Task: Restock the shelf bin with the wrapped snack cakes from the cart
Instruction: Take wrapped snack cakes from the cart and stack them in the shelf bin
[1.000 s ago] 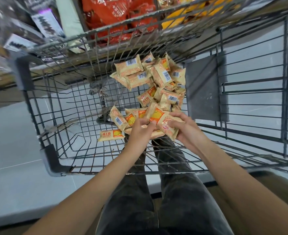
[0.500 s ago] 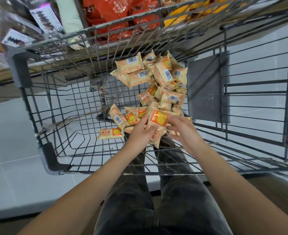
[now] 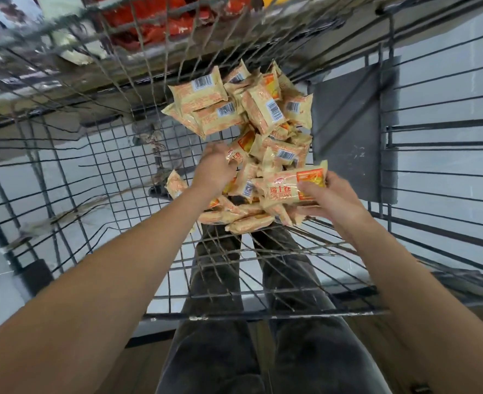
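A heap of beige and orange wrapped snack cakes (image 3: 234, 109) lies in the wire cart (image 3: 263, 311), piled toward its far side. My right hand (image 3: 328, 200) grips a bundle of several cakes (image 3: 288, 189) just above the near end of the heap. My left hand (image 3: 216, 169) reaches into the middle of the heap, its fingers curled onto one cake (image 3: 238, 156). A single cake (image 3: 175, 184) lies apart on the cart floor, left of my left wrist.
Beyond the cart's far wall stands a shelf with orange snack bags (image 3: 155, 18) and pale packs (image 3: 72, 46). A grey plastic flap (image 3: 351, 132) hangs on the cart's right side. Grey floor tiles show through the wires; my legs stand below.
My left hand has left the bundle and reached forward into the heap. My right hand has moved right, now holding the bundle alone. The camera has come closer to the cart.
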